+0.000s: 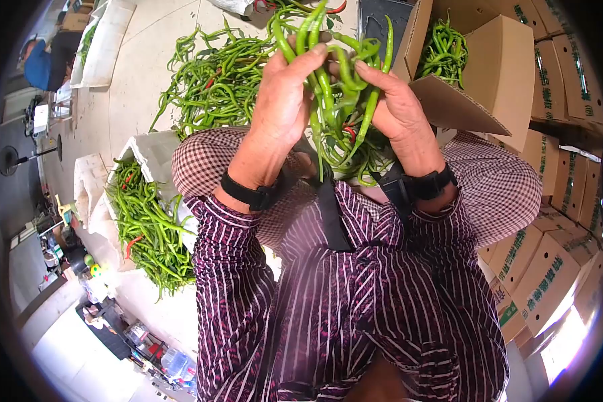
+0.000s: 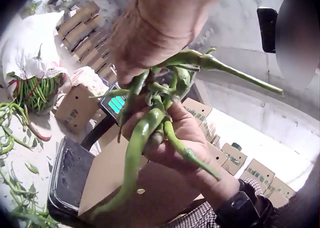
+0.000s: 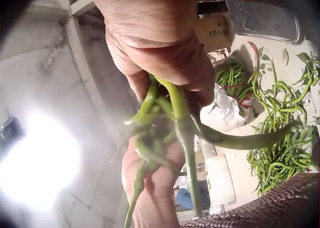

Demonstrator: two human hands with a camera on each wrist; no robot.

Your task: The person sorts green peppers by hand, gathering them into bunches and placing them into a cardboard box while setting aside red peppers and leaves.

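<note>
Both hands are raised close together over the lap, each gripping long green peppers (image 1: 323, 87). In the head view my left hand (image 1: 281, 100) pinches several peppers between thumb and fingers, their ends pointing up and away. My right hand (image 1: 402, 110) holds others, its thumb lying across them. The left wrist view shows a thick green pepper (image 2: 140, 143) hanging below the hands. A long curved pepper (image 3: 245, 140) sticks out sideways in the right wrist view. The fingertips are partly hidden behind the peppers.
A large pile of green peppers (image 1: 221, 80) with a few red ones lies on the floor ahead. At the left a white sack (image 1: 157, 157) spills more. An open cardboard box (image 1: 509, 74) holding peppers stands at the right, near stacked cartons (image 1: 543, 281).
</note>
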